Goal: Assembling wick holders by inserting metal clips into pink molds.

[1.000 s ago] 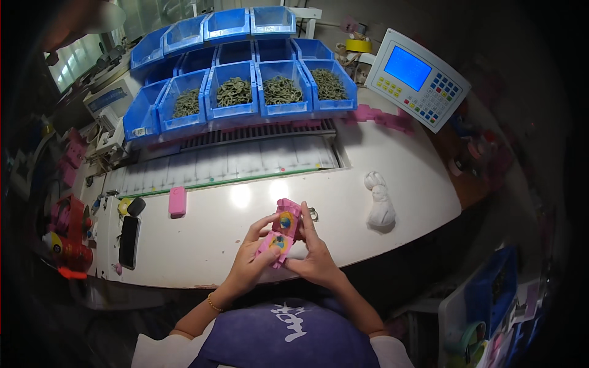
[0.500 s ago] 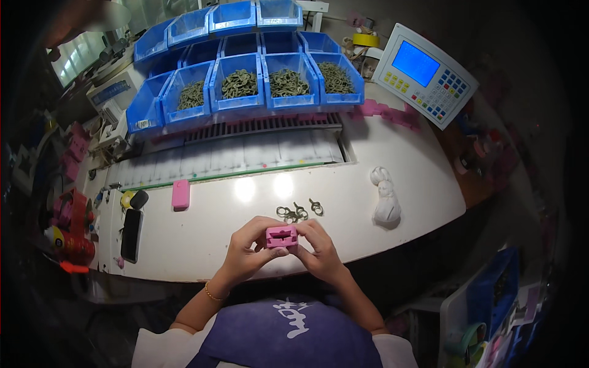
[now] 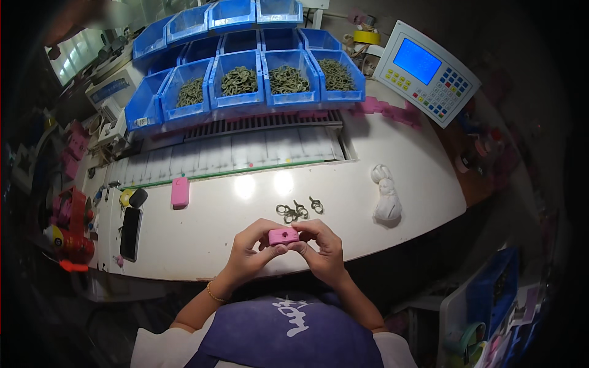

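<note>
A small pink block (image 3: 283,237) with a dark round hole in its near face is held between both hands, over the front part of the white table. My left hand (image 3: 248,246) grips its left end, fingers behind and thumb at the near lower edge. On the other end, my right hand (image 3: 322,248) pinches it with thumb and fingers. Just beyond my fingertips lie several dark green ring-shaped pieces (image 3: 296,212), one of them (image 3: 316,204) a little apart to the right. Farther left on the table rests another pink block (image 3: 180,193).
Blue bins (image 3: 235,80), several with green rings inside, stand at the back. A keypad with a blue screen (image 3: 427,72) is at the back right. A white wrapped bundle (image 3: 386,199) lies right, a black phone (image 3: 130,234) left. A lit white panel (image 3: 233,156) crosses the table.
The pink block has been turned in my hands: earlier a wide slotted opening faced me, now a face with a small round hole does. The rings on the table have not moved.
</note>
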`<state>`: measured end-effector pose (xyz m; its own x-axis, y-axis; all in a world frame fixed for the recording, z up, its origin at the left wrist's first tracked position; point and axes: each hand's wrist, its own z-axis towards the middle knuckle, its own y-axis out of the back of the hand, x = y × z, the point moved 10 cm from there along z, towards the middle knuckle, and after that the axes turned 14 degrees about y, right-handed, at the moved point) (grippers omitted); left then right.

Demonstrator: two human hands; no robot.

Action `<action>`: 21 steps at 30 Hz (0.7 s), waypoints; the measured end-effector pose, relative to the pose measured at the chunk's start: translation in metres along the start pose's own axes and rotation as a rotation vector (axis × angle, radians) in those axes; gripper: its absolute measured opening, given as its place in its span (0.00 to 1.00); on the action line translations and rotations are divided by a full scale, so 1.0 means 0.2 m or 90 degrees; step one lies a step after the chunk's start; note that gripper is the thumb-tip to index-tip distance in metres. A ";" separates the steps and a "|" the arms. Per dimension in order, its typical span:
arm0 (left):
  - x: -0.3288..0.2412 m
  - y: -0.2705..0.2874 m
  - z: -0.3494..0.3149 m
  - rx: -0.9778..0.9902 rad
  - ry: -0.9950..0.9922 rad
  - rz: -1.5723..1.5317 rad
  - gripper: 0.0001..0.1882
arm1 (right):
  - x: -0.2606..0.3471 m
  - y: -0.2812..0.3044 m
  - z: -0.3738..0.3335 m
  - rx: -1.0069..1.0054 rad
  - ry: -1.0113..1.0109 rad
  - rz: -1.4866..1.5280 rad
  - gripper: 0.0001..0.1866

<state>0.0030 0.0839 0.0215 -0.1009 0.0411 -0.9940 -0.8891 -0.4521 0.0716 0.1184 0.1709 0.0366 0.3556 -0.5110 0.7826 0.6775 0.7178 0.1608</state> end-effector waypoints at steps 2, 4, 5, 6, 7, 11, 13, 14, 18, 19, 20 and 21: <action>0.07 0.01 -0.01 -0.015 0.047 -0.059 0.14 | 0.00 0.01 0.00 -0.035 0.003 0.032 0.17; -0.02 0.02 -0.02 -0.042 0.024 0.023 0.14 | 0.05 0.01 0.02 -0.018 0.038 -0.019 0.16; -0.06 0.03 -0.02 -0.070 -0.001 0.105 0.14 | 0.04 0.01 0.02 -0.018 0.037 -0.020 0.16; -0.06 0.03 -0.01 -0.071 -0.001 0.105 0.14 | 0.06 0.01 0.02 -0.013 0.058 -0.059 0.15; -0.11 0.04 -0.02 -0.100 -0.053 0.161 0.15 | 0.08 0.01 0.02 -0.009 0.079 -0.099 0.13; -0.20 0.04 -0.07 -0.174 -0.150 0.278 0.16 | 0.08 0.00 0.03 0.002 0.075 -0.122 0.11; -0.20 0.05 -0.07 -0.179 -0.150 0.292 0.17 | 0.10 -0.01 0.04 0.007 0.099 -0.119 0.10; -0.19 0.05 -0.08 -0.182 -0.148 0.306 0.18 | 0.09 -0.01 0.02 0.007 0.100 -0.119 0.10; -0.12 0.16 -0.11 -0.279 -0.147 0.421 0.18 | 0.01 0.10 -0.12 -0.026 0.047 -0.198 0.10; -0.05 0.23 -0.11 -0.329 -0.080 0.497 0.18 | 0.02 0.16 -0.15 -0.040 0.044 -0.279 0.10; 0.00 0.29 -0.11 -0.378 -0.011 0.572 0.19 | 0.02 0.23 -0.20 -0.056 0.033 -0.335 0.10; 0.03 0.30 -0.13 -0.381 -0.010 0.574 0.19 | 0.02 0.30 -0.24 -0.071 0.024 -0.389 0.10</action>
<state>-0.0399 0.0329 0.0175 -0.6186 -0.5145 -0.5938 -0.1228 -0.6832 0.7198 0.1921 0.1896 0.0214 -0.0962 -0.8313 0.5475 0.8278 0.2386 0.5078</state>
